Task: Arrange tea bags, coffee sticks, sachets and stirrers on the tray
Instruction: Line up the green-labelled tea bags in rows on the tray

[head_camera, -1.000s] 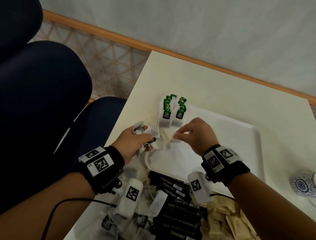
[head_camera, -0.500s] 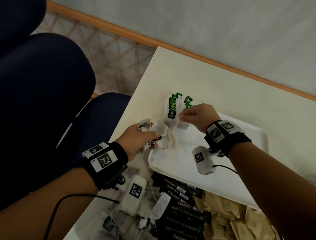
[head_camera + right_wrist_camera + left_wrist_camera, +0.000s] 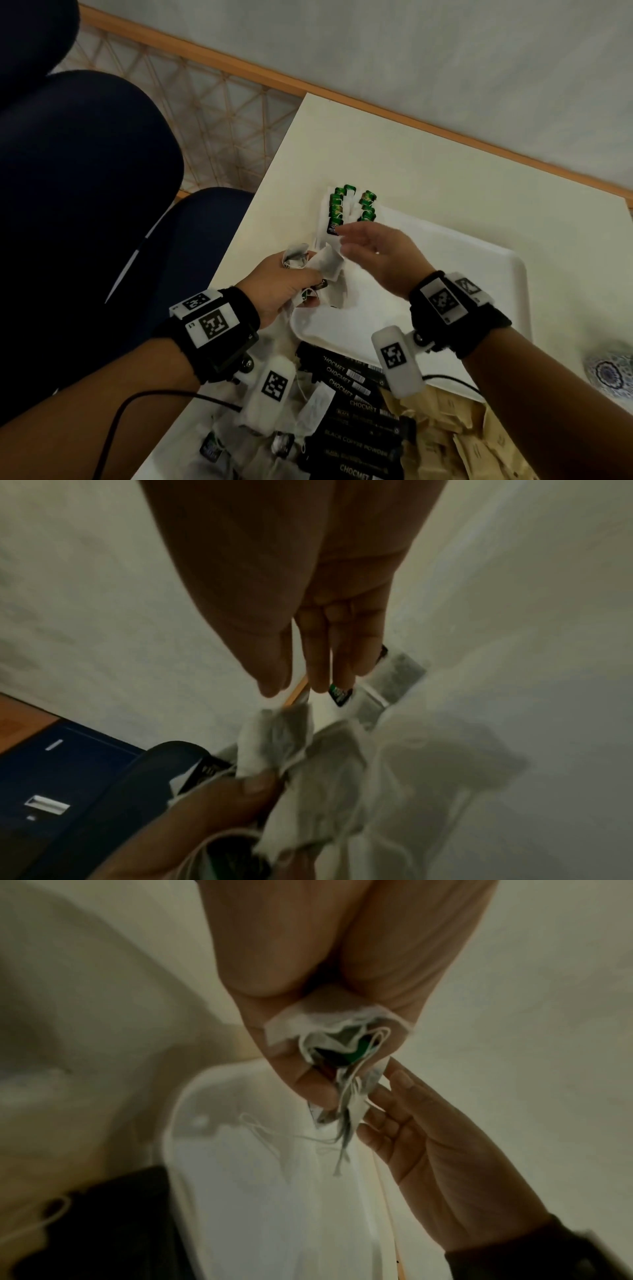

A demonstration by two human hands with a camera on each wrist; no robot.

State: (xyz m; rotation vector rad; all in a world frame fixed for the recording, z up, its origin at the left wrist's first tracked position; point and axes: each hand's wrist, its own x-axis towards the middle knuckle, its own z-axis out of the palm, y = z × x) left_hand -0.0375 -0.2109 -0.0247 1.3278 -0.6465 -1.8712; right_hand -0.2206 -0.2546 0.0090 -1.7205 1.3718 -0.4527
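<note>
My left hand (image 3: 305,274) grips a crumpled bunch of white tea bags (image 3: 325,265) with green tags, just over the near left corner of the white tray (image 3: 462,274). In the left wrist view the bunch (image 3: 322,1023) sits in the curled fingers and its strings hang down. My right hand (image 3: 346,240) is open with straight fingers that reach the bunch; the fingertips (image 3: 394,1074) touch its hanging strings. Two short rows of tea bags (image 3: 339,212) with green tags lie at the tray's far left corner.
Black coffee sticks (image 3: 352,411) lie piled on the table in front of the tray, with loose tea bags (image 3: 315,407) to their left and brown sachets (image 3: 462,431) to their right. A patterned cup (image 3: 613,373) stands at the right edge. A dark blue chair (image 3: 85,205) is on the left.
The right hand carried one tea bag from the bunch to the rows on the tray, let it go, and has come back empty to the left hand's bunch.
</note>
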